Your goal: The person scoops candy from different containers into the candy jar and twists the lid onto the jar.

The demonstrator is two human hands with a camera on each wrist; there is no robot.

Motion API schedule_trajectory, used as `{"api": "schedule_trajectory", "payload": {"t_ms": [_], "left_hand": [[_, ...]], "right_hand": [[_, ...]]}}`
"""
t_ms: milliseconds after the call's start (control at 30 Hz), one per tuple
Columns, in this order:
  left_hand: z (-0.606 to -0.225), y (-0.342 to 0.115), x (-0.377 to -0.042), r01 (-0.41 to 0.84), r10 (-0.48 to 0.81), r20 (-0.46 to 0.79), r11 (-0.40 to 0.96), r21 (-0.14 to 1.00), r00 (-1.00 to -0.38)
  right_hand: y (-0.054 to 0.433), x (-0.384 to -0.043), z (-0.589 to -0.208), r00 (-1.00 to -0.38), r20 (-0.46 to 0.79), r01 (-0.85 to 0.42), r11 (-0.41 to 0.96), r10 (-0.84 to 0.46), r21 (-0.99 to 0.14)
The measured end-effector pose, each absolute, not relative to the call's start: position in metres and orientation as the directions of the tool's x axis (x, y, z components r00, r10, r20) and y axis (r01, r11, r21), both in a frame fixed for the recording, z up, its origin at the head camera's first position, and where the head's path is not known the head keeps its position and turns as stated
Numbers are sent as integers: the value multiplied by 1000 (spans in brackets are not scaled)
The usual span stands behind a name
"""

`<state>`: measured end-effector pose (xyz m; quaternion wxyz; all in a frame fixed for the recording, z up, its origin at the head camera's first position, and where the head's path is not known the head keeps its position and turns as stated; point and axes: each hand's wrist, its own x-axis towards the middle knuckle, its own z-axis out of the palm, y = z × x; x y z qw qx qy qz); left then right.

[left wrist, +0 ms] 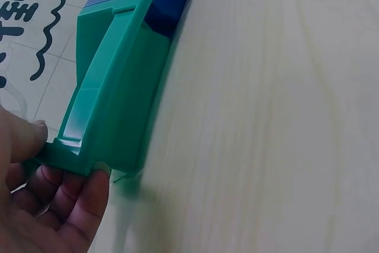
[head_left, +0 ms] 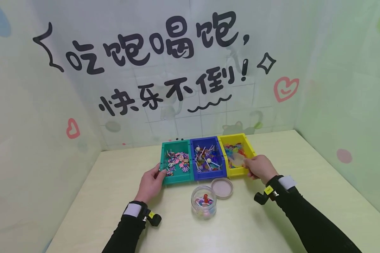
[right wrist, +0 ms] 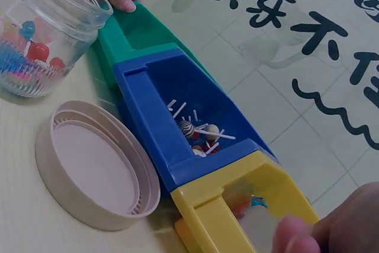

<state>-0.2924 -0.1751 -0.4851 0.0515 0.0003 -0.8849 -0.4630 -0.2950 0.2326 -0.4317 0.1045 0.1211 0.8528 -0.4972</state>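
Observation:
My left hand [head_left: 151, 182] grips the near left corner of the green bin [left wrist: 112, 99], thumb on the rim and fingers curled beneath it. Striped pink and purple candies [head_left: 178, 160] lie in that bin. At the yellow bin [head_left: 240, 171], my right hand [head_left: 261, 167] pinches a translucent whitish scoop [head_left: 237, 160]. The scoop is down among small colourful pieces [head_left: 230, 151]; its exact shape is blurred. Between these two stands the blue bin [head_left: 210, 174], holding lollipop-like pieces [right wrist: 204, 131] with white sticks.
In front of the joined bins stands an open clear jar [head_left: 203, 207] with colourful pieces inside. Its pinkish round lid [head_left: 222, 188] lies beside it, underside up, close to the blue bin. A printed wall [head_left: 177, 119] rises behind the light wooden table [head_left: 114, 182].

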Motion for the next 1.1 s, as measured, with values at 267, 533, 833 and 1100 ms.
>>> {"api": "schedule_trajectory", "payload": {"t_ms": [267, 533, 833, 1100], "left_hand": [[-483, -177, -291, 28, -53, 70, 567, 823, -996], [-483, -175, -286, -1, -58, 38, 555, 832, -998], [-485, -176, -287, 0, -45, 28, 539, 842, -999], [-484, -178, -289, 12, -44, 44, 559, 829, -998]], "right_hand": [[206, -320, -432, -928, -326, 370, 333, 180, -868], [203, -329, -445, -930, -321, 361, 277, 181, -890], [206, -308, -446, -951, -274, 301, 240, 141, -923], [217, -294, -450, -958, -262, 281, 196, 115, -939]]}}
